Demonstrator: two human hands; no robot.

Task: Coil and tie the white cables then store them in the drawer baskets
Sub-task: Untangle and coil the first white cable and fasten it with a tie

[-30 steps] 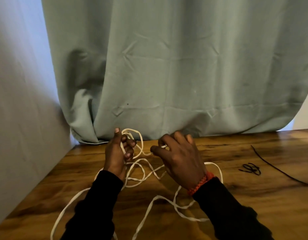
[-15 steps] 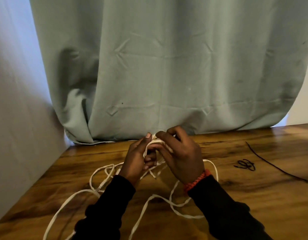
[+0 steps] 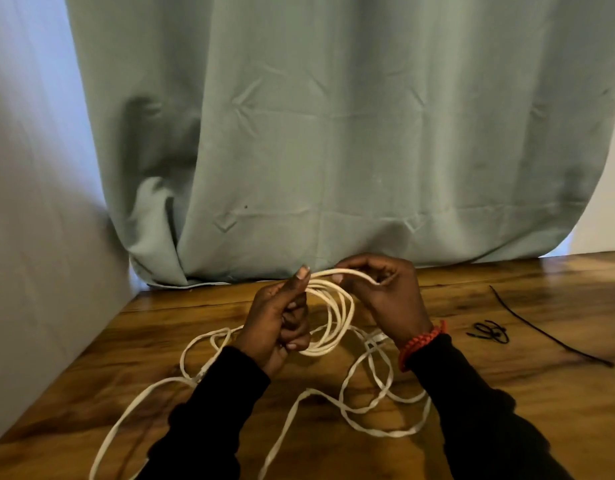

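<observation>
Step in hand: coiling; several loops of the white cable (image 3: 333, 313) are gathered, none tied, so the task is judged to be at an early stage.
Left hand (image 3: 276, 323): grip closed round the gathered loops at their near left side, thumb raised against the top strand.
Right hand (image 3: 385, 292): fingers pinch the top strand of the white cable, held up just above the desk (image 3: 507, 393) in front of the curtain (image 3: 333, 133).
Cable position: the coil hangs between the two hands; the loose remainder lies in slack curves on the desk, running left and toward the near edge.
Next move (judged): the right hand lays this strand into the left grip, then draws up more slack; loops should match in size.
Hindrance: the loose lengths cross one another near the right wrist and may snag when pulled.
Surroundings: a black tie (image 3: 548, 330) lies straight on the desk to the right, a small black tangle (image 3: 489, 332) beside it, both well apart from the coil.
Not seen: drawer and baskets.
</observation>
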